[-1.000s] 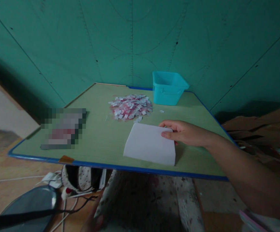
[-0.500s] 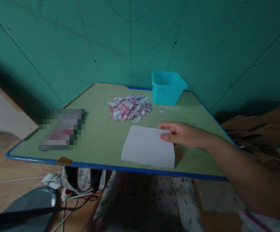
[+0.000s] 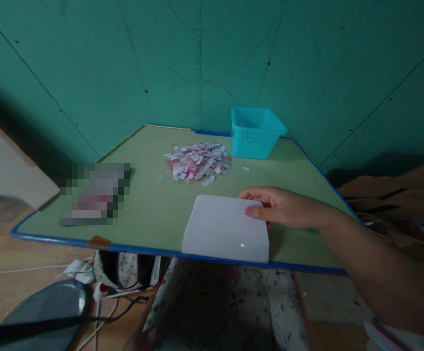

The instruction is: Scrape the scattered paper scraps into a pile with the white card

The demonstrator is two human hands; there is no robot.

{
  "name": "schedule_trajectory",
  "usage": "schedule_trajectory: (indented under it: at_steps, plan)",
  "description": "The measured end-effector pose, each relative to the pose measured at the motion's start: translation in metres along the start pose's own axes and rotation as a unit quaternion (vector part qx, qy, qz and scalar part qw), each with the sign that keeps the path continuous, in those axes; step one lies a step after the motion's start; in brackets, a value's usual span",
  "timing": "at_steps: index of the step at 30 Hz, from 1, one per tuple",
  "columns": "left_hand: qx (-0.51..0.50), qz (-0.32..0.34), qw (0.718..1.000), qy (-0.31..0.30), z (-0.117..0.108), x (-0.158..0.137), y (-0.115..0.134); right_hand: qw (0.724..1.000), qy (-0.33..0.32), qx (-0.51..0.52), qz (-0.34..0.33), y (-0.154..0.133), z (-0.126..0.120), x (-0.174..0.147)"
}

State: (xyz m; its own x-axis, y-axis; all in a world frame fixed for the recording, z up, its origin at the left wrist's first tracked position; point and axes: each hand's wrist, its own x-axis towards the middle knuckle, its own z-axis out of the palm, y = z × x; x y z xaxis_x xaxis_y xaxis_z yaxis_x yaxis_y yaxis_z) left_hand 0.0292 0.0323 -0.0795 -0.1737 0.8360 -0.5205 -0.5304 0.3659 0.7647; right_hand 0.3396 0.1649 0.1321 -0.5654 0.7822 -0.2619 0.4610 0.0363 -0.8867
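My right hand [image 3: 270, 207] grips a glossy white plastic piece [image 3: 226, 229] with rounded corners by its right side. The thumb lies on its upper face and the fingers go behind and beneath. Whether the piece is a box or a lid I cannot tell. Its lower edge reaches the table's blue front rim. Beyond it lies a heap of small white and pink paper-like pieces [image 3: 199, 163], with one loose bit to the right. My left hand [image 3: 144, 339] shows only as a dim blur at the bottom edge, its fingers unclear.
A turquoise plastic bin [image 3: 254, 139] stands at the back of the light green table [image 3: 142, 209]. A pixelated flat object [image 3: 97, 195] lies at the left. Cables and a dark round-edged object [image 3: 51, 312] are on the floor. Cardboard [image 3: 402, 195] lies at the right.
My right hand has drawn the white plastic piece slightly toward me and tilted it, so its lower edge now overlaps the table's front rim. A bright glint has appeared on it.
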Motion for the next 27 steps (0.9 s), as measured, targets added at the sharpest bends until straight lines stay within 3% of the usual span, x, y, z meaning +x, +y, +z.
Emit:
schedule_trajectory:
  at_steps: [9,18,27]
  plan:
    - [0.060,0.006,0.998,0.028,-0.013,0.009,-0.015,0.995,0.089,-0.050,0.000,0.001,-0.002,0.002]
    - [0.030,-0.009,0.999,0.014,-0.006,0.004,-0.013,0.993,0.073,-0.090,-0.008,0.003,0.001,0.002]
    - [-0.026,-0.017,0.999,-0.014,0.008,-0.008,0.006,0.993,0.062,-0.093,-0.020,0.001,0.003,0.001]
